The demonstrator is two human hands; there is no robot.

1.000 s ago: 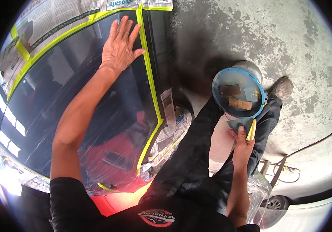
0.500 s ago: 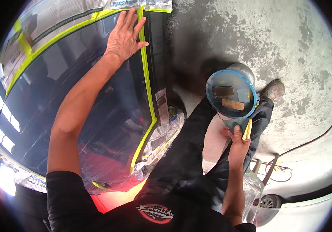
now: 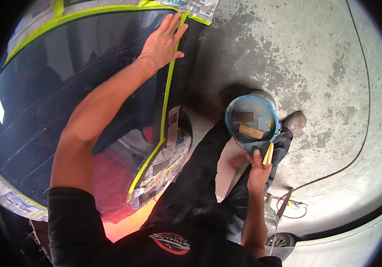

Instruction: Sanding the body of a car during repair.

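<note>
Since a second ago my view has swung, carrying the bucket [image 3: 248, 97] left and lower; the left hand [image 3: 161, 43] stays spread on the panel [image 3: 44, 107], thumb across the tape [image 3: 168, 91]. The right hand [image 3: 258, 169] still pinches the grey sheet [image 3: 254, 145] near the bucket, fingers mostly hidden beneath. Newspaper [image 3: 200, 10] is cut off above.

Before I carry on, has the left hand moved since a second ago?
Yes. The left hand has shifted right and slightly up, judged against the long strip of yellow tape: more of it now lies across that strip.
</note>
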